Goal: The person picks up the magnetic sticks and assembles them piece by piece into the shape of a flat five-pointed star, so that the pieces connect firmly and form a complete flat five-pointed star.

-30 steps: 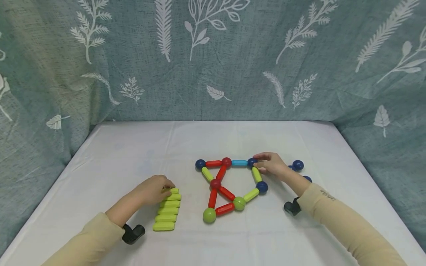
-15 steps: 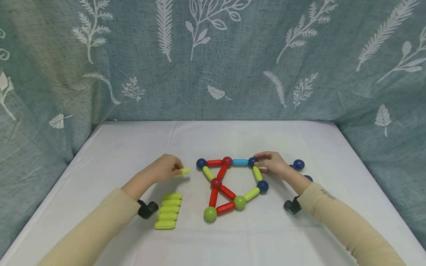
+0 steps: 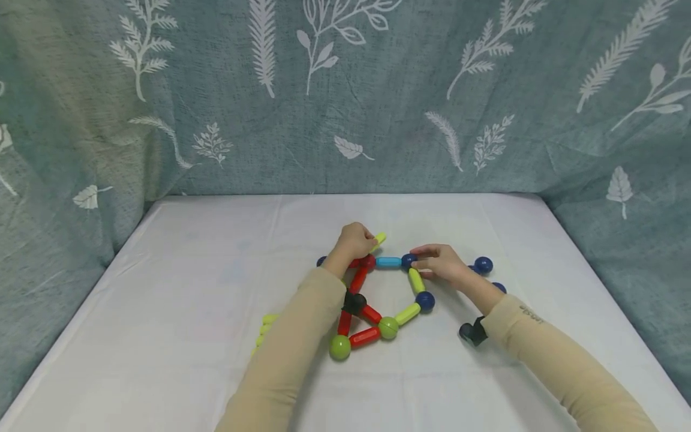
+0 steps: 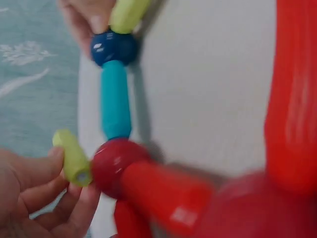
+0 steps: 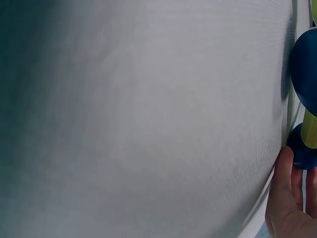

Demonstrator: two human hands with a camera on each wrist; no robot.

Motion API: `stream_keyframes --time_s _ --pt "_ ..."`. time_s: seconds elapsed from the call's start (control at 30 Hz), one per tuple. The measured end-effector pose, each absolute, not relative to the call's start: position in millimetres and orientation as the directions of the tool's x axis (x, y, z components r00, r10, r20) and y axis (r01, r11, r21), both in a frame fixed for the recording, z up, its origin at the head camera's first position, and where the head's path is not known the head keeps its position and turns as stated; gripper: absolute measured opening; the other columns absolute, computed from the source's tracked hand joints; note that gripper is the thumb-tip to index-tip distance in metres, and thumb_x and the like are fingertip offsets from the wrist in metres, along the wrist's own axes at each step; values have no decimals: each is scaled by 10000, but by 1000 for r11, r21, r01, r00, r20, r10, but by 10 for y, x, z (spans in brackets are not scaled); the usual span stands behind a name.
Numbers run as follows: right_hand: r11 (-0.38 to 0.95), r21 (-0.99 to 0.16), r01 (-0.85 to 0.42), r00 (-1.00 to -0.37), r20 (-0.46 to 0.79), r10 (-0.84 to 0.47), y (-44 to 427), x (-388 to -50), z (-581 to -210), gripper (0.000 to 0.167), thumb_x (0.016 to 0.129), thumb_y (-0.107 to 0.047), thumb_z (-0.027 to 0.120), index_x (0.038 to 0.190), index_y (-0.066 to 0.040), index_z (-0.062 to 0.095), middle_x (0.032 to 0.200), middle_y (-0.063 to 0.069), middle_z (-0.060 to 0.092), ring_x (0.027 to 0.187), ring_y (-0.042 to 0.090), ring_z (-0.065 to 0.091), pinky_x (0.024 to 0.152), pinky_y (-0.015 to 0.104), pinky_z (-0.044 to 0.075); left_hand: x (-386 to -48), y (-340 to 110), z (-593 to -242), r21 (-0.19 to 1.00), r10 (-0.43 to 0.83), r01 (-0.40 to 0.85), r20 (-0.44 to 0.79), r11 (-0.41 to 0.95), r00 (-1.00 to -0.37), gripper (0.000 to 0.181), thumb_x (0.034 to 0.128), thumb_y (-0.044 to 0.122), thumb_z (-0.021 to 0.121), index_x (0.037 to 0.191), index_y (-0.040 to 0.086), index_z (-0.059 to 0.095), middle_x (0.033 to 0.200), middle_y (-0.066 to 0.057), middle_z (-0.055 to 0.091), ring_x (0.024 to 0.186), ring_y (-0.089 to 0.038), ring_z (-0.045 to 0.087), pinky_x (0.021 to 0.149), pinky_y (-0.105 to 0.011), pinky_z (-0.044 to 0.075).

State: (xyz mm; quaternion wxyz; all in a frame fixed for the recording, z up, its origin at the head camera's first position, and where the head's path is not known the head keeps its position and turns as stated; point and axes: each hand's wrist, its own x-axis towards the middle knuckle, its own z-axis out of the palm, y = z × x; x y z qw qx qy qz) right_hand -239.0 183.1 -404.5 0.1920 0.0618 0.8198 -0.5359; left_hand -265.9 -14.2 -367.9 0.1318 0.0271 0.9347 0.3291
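My left hand [image 3: 352, 242] pinches a yellow-green magnetic rod [image 3: 380, 239] just behind the red ball [image 3: 369, 261] on the structure's far side. The left wrist view shows that rod [image 4: 73, 158] between thumb and fingers, its near end close beside the red ball [image 4: 114, 166]; whether they touch I cannot tell. With thumb and fingers, my right hand [image 3: 439, 262] holds the dark blue ball [image 3: 409, 261] at the far right corner. A light blue rod [image 3: 388, 262] joins these two balls. The left hand and forearm partly cover the structure's left part.
Nearer me lie a green ball [image 3: 388, 327], another green ball [image 3: 340, 347] and red rods [image 3: 365, 337] of the structure. Loose yellow-green rods [image 3: 268, 320] are partly hidden by the left sleeve. Spare blue balls [image 3: 483, 265] lie beyond the right forearm.
My left hand has taken a yellow-green rod from the row at left and carried it right and away from me, behind the red ball. The right hand stays on the blue ball.
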Motion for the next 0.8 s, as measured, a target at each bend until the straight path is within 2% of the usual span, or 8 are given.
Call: stream_keyframes --time_s 0.03,0.2,0.27,0.33,0.43,0.57,0.7,0.8 --pt "416 -856 307 -918 -382 -108 1827 -2394 -4045 411 860 -22 582 1261 14 496 1300 193 462 1142 306 486 872 337 470 -2670 -124 -3705 611 112 -53 -228 790 -967 253 903 188 577 1048 6 676 1034 -110 636 948 -211 573 818 -309 475" --pt "425 -854 301 -919 -379 -109 1829 -2387 -4032 407 866 -23 576 1262 20 494 1302 197 457 1141 306 485 871 338 470 -3149 -75 -4325 615 76 -95 -246 783 -966 267 855 290 635 975 64 711 999 -87 637 859 -172 582 736 -283 490" --pt "429 -852 300 -920 -377 -106 1831 -2379 -4024 405 866 -20 573 1262 21 495 1300 199 461 1139 307 488 868 337 472 -3356 -43 -4611 618 75 -87 -232 781 -970 258 831 298 656 909 60 718 929 -96 637 759 -171 577 636 -263 486" --pt "424 -855 298 -921 -375 -110 1826 -2375 -4020 407 864 -15 572 1262 24 493 1298 204 463 1140 311 489 864 337 475 -3317 -19 -4548 601 58 -131 -284 788 -957 265 835 279 650 941 41 700 949 -106 626 767 -187 574 649 -274 489" --pt "419 -859 296 -920 -375 -119 1814 -2373 -4018 411 862 -16 576 1262 27 492 1294 211 464 1136 315 491 856 335 479 -3068 14 -4288 575 15 -154 -279 803 -960 255 852 208 602 957 -16 663 927 -127 611 742 -199 559 641 -271 489" --pt "415 -858 301 -918 -379 -116 1804 -2373 -4011 405 864 -10 573 1260 24 495 1296 201 462 1135 309 490 862 339 476 -2729 23 -3892 557 -11 -180 -293 811 -956 269 895 186 544 1033 -30 627 994 -129 605 822 -198 557 742 -268 488" --pt "417 -854 311 -918 -383 -100 1810 -2371 -4003 398 866 -2 568 1257 20 499 1293 191 466 1133 302 492 869 343 471 -2664 36 -3803 559 -5 -176 -294 811 -956 310 907 233 553 1071 -22 618 1038 -131 603 846 -205 553 780 -292 486" --pt "423 -850 315 -918 -386 -93 1815 -2372 -4002 395 865 -3 571 1254 15 505 1291 187 470 1127 298 496 869 341 472 -2657 33 -3794 559 -4 -173 -291 811 -957 314 895 229 558 1068 -28 612 1012 -131 600 810 -204 543 749 -295 493"
